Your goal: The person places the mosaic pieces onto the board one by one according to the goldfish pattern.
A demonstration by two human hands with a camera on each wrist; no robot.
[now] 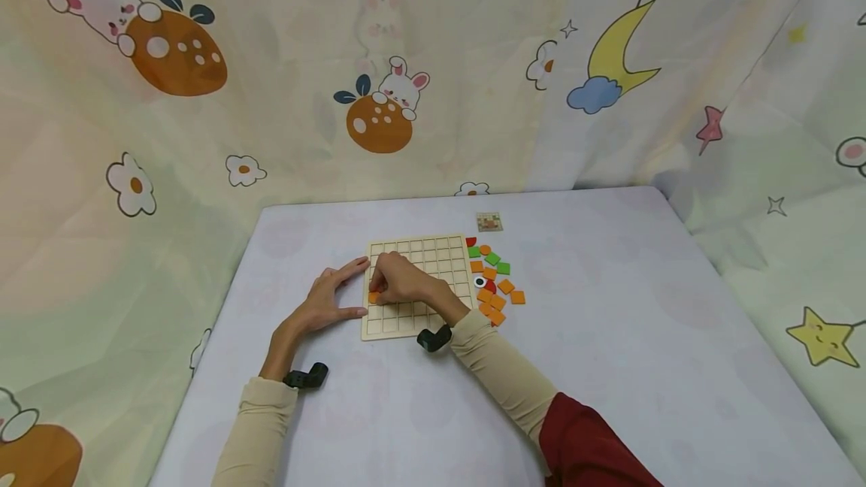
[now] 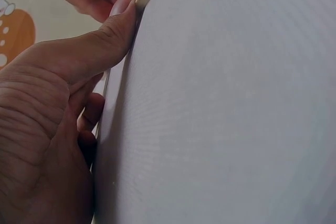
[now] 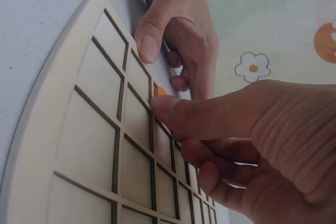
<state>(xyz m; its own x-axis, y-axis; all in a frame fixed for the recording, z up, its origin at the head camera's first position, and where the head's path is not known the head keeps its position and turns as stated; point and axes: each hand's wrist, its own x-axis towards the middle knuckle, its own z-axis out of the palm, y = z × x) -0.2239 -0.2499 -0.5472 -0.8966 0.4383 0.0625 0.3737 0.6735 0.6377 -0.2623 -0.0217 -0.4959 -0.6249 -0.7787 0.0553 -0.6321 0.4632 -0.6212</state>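
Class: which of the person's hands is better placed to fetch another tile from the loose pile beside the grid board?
Probably the right hand: the loose tiles lie on its side, while the left hand braces the board.
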